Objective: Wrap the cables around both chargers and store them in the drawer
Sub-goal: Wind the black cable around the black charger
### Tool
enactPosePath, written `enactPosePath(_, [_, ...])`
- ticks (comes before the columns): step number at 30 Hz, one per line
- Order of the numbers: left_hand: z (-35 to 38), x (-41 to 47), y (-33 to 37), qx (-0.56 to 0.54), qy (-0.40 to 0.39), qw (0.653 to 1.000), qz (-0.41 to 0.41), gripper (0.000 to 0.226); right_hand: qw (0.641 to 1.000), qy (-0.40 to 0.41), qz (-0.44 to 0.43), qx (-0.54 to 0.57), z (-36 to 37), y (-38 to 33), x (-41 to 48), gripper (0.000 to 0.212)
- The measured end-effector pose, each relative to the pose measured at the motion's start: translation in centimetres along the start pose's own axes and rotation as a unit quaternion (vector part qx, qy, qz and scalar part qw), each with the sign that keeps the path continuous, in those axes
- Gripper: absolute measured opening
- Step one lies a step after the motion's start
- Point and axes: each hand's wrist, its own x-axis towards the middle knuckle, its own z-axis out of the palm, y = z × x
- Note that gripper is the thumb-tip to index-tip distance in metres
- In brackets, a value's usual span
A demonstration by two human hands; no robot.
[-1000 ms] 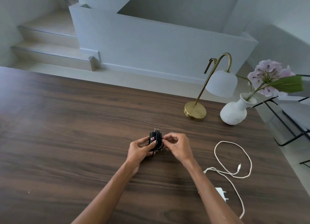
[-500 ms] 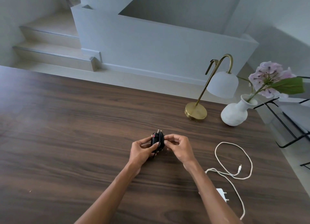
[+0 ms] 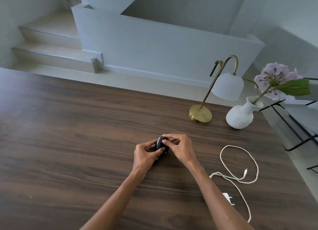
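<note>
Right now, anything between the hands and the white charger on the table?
Nothing visible. The white charger lies beside the right forearm, its cable loose on bare wood. But both the left hand and right hand are holding the black charger.

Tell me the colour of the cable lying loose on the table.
White; the loose cable shows clearly in the head view, right of both hands.
</note>
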Motion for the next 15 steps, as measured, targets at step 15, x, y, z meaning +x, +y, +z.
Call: enactPosePath(15, [-0.6,-0.1,-0.4,0.088,0.004,0.996,0.016,0.042,0.998,0.061,0.014,-0.029,1.1,0.4,1.6,0.004])
